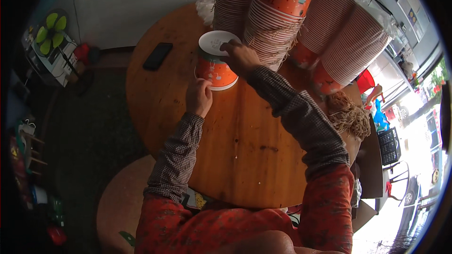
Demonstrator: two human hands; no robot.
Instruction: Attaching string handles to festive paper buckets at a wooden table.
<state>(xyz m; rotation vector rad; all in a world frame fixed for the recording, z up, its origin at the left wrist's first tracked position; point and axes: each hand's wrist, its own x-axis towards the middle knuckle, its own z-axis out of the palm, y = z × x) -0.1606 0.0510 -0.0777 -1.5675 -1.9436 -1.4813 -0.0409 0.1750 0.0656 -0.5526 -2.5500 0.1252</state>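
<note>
An orange paper tub [217, 73] with a teal band stands upside down on the wooden table [235, 150], its white base [213, 42] facing up. My left hand [200, 96] is closed against the tub's lower left side, by its rim. Fingers of my right hand [241, 57] curl together over the right edge of the base; what they pinch is hidden. A thin pale line, perhaps a cord, shows along the tub's left side. Behind my right hand rises a tall stack of nested orange tubs [275, 33], with strands of twine hanging down it.
More stacked tubs [325, 14] and a plastic-wrapped stack [355, 42] lean at the back right. A bundle of brown twine [351, 117] hangs at the table's right edge. A dark phone [158, 56] lies at the left. A green fan [52, 33] stands beyond the table.
</note>
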